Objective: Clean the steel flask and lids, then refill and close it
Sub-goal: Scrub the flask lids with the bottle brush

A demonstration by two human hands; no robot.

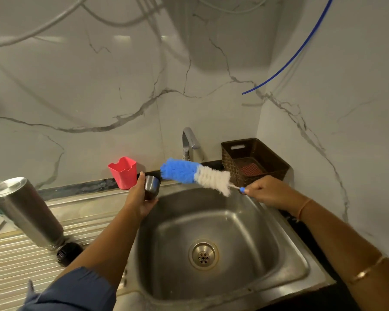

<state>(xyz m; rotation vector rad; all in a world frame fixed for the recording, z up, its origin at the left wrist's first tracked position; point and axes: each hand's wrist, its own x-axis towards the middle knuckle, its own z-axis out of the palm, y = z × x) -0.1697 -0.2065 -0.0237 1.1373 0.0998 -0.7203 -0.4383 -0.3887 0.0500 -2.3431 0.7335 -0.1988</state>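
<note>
My left hand (139,198) grips a small steel cup lid (152,186) above the sink's back left corner, its mouth turned toward the brush. My right hand (265,191) holds the handle of a bottle brush (195,175) with blue and white bristles; the blue tip sits just to the right of the lid. The steel flask (25,212) stands upside down on the ribbed drainboard at the left. A black inner lid (67,253) lies on the drainboard beside the flask's mouth.
The steel sink (267,250) with its drain lies below both hands, the tap (188,142) behind it. A red plastic holder (123,172) stands at the back left and a brown basket (254,160) at the back right. A blue tube (290,59) hangs along the wall.
</note>
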